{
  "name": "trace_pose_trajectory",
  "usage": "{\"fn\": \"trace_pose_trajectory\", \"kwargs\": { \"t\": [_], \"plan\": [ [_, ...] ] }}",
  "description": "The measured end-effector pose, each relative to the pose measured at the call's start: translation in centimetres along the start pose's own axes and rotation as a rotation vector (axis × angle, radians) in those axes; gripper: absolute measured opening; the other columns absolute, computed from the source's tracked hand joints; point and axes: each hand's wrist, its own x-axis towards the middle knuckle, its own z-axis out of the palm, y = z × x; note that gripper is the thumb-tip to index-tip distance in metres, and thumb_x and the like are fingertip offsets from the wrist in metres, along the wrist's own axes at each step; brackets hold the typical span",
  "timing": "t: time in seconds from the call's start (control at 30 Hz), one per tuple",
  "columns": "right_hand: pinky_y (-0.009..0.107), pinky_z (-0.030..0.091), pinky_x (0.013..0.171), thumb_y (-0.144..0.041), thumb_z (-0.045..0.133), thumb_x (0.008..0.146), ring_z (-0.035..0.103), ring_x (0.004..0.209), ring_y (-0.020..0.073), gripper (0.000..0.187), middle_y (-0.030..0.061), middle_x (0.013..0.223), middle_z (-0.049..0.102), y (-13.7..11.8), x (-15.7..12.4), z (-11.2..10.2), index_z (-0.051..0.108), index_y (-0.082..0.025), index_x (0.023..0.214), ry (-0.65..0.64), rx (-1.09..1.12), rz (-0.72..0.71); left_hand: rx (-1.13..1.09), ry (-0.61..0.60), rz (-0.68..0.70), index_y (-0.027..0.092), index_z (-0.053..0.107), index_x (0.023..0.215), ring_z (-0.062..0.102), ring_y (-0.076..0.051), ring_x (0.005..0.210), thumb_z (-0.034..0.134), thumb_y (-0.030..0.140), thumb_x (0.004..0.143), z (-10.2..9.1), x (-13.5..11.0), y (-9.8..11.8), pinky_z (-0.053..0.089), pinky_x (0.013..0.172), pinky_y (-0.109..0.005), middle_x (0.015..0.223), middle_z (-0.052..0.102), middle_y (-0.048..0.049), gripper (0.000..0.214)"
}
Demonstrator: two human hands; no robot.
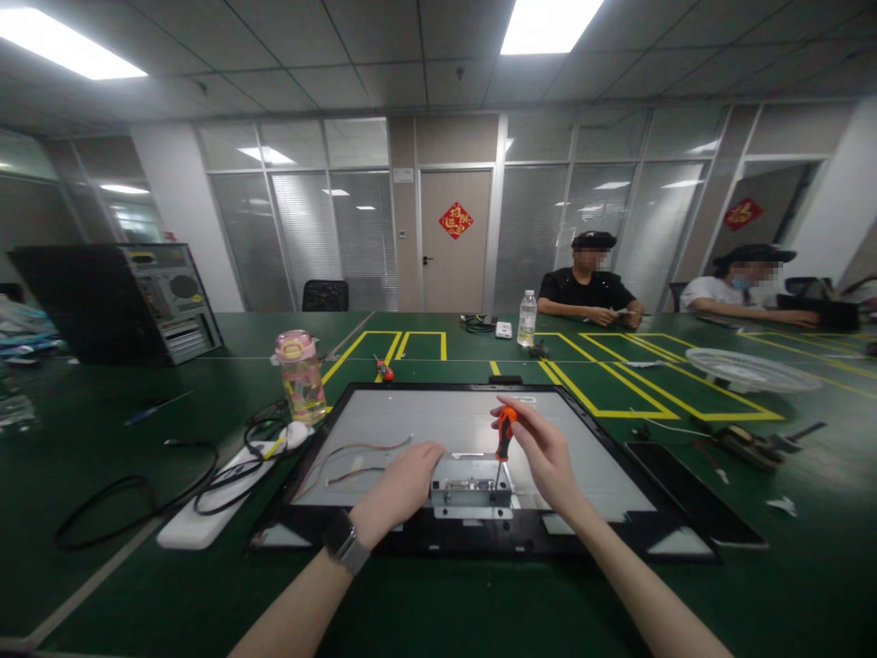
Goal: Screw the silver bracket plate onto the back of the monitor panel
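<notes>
A flat display panel (pixel 589 448) with a black frame lies on the green table in front of me. At its near middle sits a metal bracket (pixel 472 498) with a narrow circuit part inside. My right hand (pixel 544 448) grips an orange and black screwdriver (pixel 505 434), nearly upright, its shaft reaching down to the bracket's right end. The exact tip contact is too small to tell. My left hand (pixel 404 480) rests at the bracket's left side, fingers together; whether they pinch anything is hidden. Thin cables (pixel 363 452) lie on the panel to the left.
Left of the panel are a white power strip (pixel 206 512) with black cable, a pink-lidded bottle (pixel 300 379) and a black computer case (pixel 123 302). To the right lie a dark phone-like slab (pixel 692 493) and a tape-measure-like tool (pixel 744 443). Two people sit across the table.
</notes>
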Motion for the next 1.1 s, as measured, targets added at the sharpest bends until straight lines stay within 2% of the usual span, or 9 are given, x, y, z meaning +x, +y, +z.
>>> {"fn": "trace_pose_trajectory", "kwargs": {
  "t": [0.1, 0.17, 0.33, 0.5, 0.7, 0.87, 1.0, 1.1],
  "plan": [
    [0.04, 0.049, 0.082, -0.03, 0.057, 0.088, 0.063, 0.084, 0.0218, 0.026, 0.0041, 0.089, 0.067, 0.13, 0.03, 0.1, 0.063, -0.026, 0.113, 0.054, -0.1, -0.063, 0.0, 0.004, 0.006, 0.014, 0.049, 0.127, 0.049, -0.02, 0.123, 0.033, -0.004, 0.08, 0.09, 0.03, -0.08, 0.035, 0.107, -0.036, 0.133, 0.053, -0.0122, 0.053],
    [0.041, 0.049, 0.084, -0.031, 0.057, 0.088, 0.061, 0.085, 0.0221, 0.024, 0.004, 0.088, 0.066, 0.17, 0.04, 0.12, 0.065, -0.026, 0.11, 0.062, -0.134, -0.097, 0.004, 0.008, 0.004, 0.016, 0.049, 0.128, 0.05, -0.019, 0.123, 0.033, -0.003, 0.08, 0.02, 0.03, -0.02, 0.036, 0.107, -0.035, 0.133, 0.054, -0.0108, 0.053],
    [0.042, 0.051, 0.084, -0.03, 0.049, 0.093, 0.064, 0.093, 0.0236, 0.029, 0.0077, 0.103, 0.068, 0.26, -0.07, 0.09, 0.059, -0.025, 0.12, 0.004, -0.041, -0.02, 0.007, 0.001, -0.006, 0.016, 0.05, 0.127, 0.051, -0.019, 0.122, 0.033, -0.003, 0.078, -0.51, -0.03, 0.43, 0.037, 0.106, -0.035, 0.132, 0.055, -0.0098, 0.055],
    [0.039, 0.051, 0.081, -0.03, 0.057, 0.089, 0.063, 0.085, 0.0212, 0.028, 0.0048, 0.091, 0.066, 0.54, -0.05, 0.31, 0.061, -0.025, 0.116, 0.04, -0.119, -0.062, 0.014, -0.012, -0.018, 0.015, 0.049, 0.128, 0.05, -0.019, 0.122, 0.033, -0.002, 0.079, -0.59, -0.02, 0.5, 0.037, 0.106, -0.036, 0.133, 0.054, -0.0102, 0.054],
    [0.039, 0.051, 0.083, -0.029, 0.052, 0.091, 0.064, 0.09, 0.0219, 0.03, 0.0066, 0.099, 0.068, 0.68, -0.05, 0.4, 0.059, -0.025, 0.119, 0.048, -0.117, -0.046, 0.01, -0.004, -0.009, 0.016, 0.05, 0.127, 0.05, -0.019, 0.122, 0.034, -0.002, 0.079, -0.28, 0.09, 0.26, 0.036, 0.107, -0.036, 0.133, 0.055, -0.0099, 0.053],
    [0.039, 0.049, 0.08, -0.031, 0.064, 0.084, 0.061, 0.08, 0.0209, 0.024, 0.0028, 0.085, 0.065, 0.43, 0.07, 0.32, 0.063, -0.025, 0.107, 0.085, -0.167, -0.083, 0.002, 0.006, -0.011, 0.016, 0.051, 0.126, 0.052, -0.019, 0.119, 0.033, -0.002, 0.08, -0.23, 0.09, 0.25, 0.038, 0.105, -0.035, 0.13, 0.056, -0.0097, 0.053],
    [0.039, 0.046, 0.081, -0.03, 0.055, 0.09, 0.059, 0.082, 0.0209, 0.019, 0.0029, 0.085, 0.063, 0.07, 0.06, 0.22, 0.063, -0.026, 0.106, 0.052, -0.164, -0.111, 0.007, 0.003, -0.005, 0.016, 0.051, 0.126, 0.052, -0.02, 0.12, 0.033, 0.0, 0.081, -0.22, 0.01, 0.24, 0.037, 0.105, -0.035, 0.13, 0.056, -0.01, 0.051],
    [0.038, 0.047, 0.08, -0.031, 0.049, 0.093, 0.061, 0.086, 0.0217, 0.021, 0.0047, 0.09, 0.066, -0.22, 0.04, 0.19, 0.063, -0.026, 0.108, 0.027, -0.086, -0.058, 0.011, -0.011, -0.007, 0.014, 0.049, 0.127, 0.051, -0.021, 0.12, 0.033, 0.0, 0.082, -0.38, -0.02, 0.34, 0.036, 0.106, -0.035, 0.131, 0.055, -0.0114, 0.05]
  ]
}}
